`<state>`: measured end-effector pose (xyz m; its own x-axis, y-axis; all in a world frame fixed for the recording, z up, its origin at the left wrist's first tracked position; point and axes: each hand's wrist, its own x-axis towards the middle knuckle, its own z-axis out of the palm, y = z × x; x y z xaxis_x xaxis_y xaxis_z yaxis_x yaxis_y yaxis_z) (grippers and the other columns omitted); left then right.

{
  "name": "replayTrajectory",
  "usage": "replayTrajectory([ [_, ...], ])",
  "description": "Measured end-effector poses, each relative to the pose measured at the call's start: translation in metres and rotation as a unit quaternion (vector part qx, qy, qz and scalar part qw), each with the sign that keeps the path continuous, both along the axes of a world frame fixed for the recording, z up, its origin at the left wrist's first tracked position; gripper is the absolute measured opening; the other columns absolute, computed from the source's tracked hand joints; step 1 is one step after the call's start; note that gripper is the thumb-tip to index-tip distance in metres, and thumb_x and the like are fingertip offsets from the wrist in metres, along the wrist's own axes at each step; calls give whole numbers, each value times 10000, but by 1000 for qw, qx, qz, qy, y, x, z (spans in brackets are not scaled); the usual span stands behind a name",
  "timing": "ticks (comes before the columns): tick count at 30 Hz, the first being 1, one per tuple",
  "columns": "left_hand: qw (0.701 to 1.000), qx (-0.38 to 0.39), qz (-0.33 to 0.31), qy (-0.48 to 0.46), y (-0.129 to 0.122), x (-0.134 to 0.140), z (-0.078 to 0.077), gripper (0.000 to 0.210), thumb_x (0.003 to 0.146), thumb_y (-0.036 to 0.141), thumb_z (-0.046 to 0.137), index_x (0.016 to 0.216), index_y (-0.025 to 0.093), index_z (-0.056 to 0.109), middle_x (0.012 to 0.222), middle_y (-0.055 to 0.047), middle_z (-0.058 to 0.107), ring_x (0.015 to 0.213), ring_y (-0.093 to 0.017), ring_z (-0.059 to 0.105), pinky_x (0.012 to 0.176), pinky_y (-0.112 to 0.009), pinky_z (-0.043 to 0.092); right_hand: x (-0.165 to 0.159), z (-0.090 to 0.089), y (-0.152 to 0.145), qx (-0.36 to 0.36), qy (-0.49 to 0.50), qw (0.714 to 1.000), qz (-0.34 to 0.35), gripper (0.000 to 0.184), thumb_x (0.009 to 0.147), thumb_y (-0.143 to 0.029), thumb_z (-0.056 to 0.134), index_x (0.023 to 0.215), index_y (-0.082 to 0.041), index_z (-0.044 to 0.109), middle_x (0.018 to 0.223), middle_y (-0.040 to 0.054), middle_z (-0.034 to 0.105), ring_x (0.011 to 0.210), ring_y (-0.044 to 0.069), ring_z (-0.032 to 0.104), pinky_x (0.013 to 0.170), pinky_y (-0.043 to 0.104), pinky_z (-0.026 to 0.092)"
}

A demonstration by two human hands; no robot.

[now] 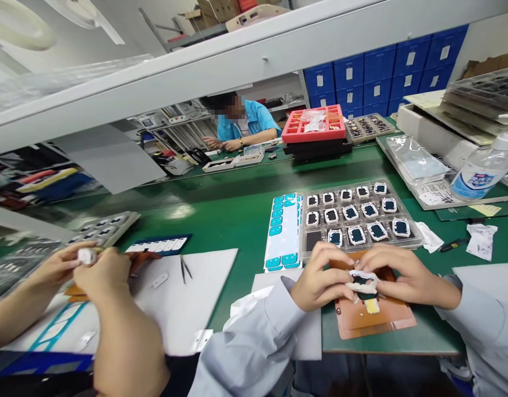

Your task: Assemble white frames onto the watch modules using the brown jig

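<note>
My left hand (322,278) and my right hand (406,275), in grey sleeves, pinch opposite sides of a small white-rimmed housing (365,282) with an opening in its middle. The fingertips partly cover it. It is held low over an orange-brown mat (378,322). Just below the housing, a small yellow piece (372,306) shows on the mat. Beyond my hands stands a clear tray (340,223) with rows of similar white-rimmed parts with dark centres. Left of that tray lies a white sheet (279,245) with blue-green stickers.
At left, a co-worker's hands (99,270) hold a small white part over a white pad (196,286) with tweezers (184,269) on it. Another person (243,124) sits across the bench. A pump bottle (481,165), a black pen (453,245) and a red tray (314,124) stand around.
</note>
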<state>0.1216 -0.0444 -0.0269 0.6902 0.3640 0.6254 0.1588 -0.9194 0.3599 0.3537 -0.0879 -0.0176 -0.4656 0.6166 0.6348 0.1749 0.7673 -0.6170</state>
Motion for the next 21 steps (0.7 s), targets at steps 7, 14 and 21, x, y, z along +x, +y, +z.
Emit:
replayTrajectory([
  [7, 998, -46, -36, 25, -3, 6, 5, 401, 959, 558, 452, 1080, 207, 605, 1011, -94, 725, 992, -240, 549, 904, -406, 438, 8, 0, 4, -203, 81, 970, -107, 255, 901, -391, 665, 1089, -226, 615, 730, -8, 620, 600, 133, 617, 522, 236, 510],
  [14, 986, 52, -121, 100, -3, 5, 7, 351, 941, 517, 516, 1101, 247, 671, 1074, -61, 748, 1052, -261, 577, 924, -444, 374, 15, -3, 15, -315, 33, 939, -138, 325, 902, -504, 615, 944, -192, 698, 722, 15, 623, 488, 106, 533, 413, 217, 438],
  [21, 986, 55, -96, 123, 0, 3, 6, 356, 939, 519, 516, 1100, 253, 689, 1146, -38, 738, 1063, -252, 592, 915, -438, 368, 15, -4, 15, -185, -64, 961, -195, 266, 946, -431, 564, 994, -229, 731, 876, 50, 609, 655, 152, 577, 544, 270, 472],
])
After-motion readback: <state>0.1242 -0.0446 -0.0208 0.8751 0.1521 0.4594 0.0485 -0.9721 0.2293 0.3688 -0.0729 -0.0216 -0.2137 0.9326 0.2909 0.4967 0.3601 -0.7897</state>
